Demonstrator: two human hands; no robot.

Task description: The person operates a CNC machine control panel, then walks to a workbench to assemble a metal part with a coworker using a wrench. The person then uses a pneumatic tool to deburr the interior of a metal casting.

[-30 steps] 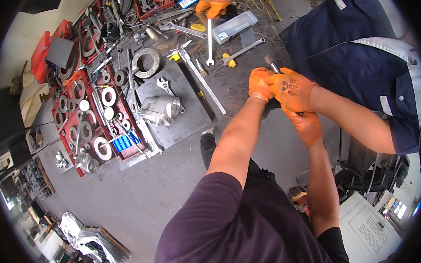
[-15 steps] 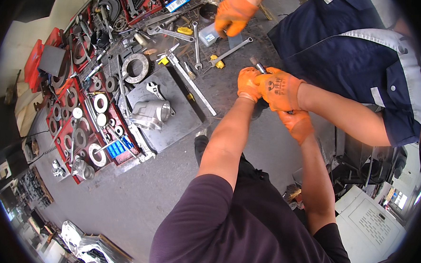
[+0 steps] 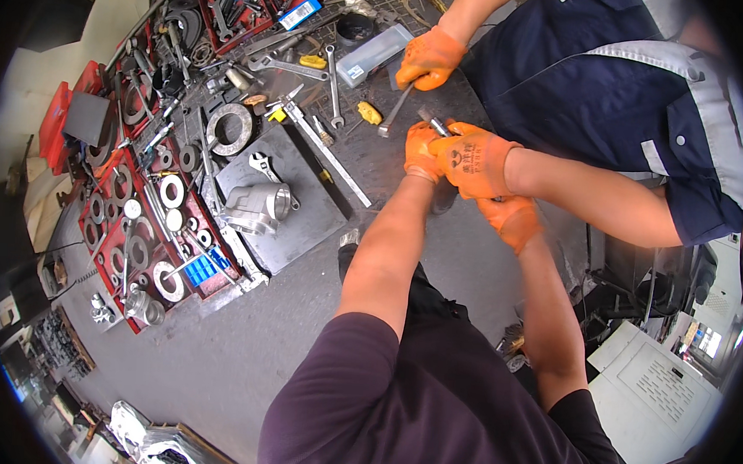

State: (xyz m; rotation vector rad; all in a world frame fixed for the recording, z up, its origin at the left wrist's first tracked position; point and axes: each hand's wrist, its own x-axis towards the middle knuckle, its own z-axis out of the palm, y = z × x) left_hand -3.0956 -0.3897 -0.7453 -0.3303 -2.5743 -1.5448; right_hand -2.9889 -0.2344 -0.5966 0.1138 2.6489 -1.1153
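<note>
My left hand (image 3: pixel 423 153), in an orange glove, is closed around a short metal shaft (image 3: pixel 439 128) with a rough brownish tip. A co-worker's gloved hand (image 3: pixel 476 162) presses over the same place and hides part of my grip. My right hand (image 3: pixel 511 221), gloved too, is curled just below that hand; whatever lies in its fingers is hidden. The co-worker's other hand (image 3: pixel 432 60) grips a wrench (image 3: pixel 395 114) above the bench. Beside the wrench lies a small yellow piece (image 3: pixel 368 112).
On the dark bench, a caliper (image 3: pixel 329 152) lies by a metal plate (image 3: pixel 317 229) bearing a silver pipe-like fitting (image 3: pixel 259 207) and an adjustable wrench (image 3: pixel 263 165). Red trays (image 3: pixel 233 273) with rings and tools fill the left. A clear plastic box (image 3: pixel 379 54) sits farther back.
The co-worker's free hand has come down onto the wrench and taken hold of it. My hands keep their grip beside the co-worker's hand, while the whole view has shifted slightly.
</note>
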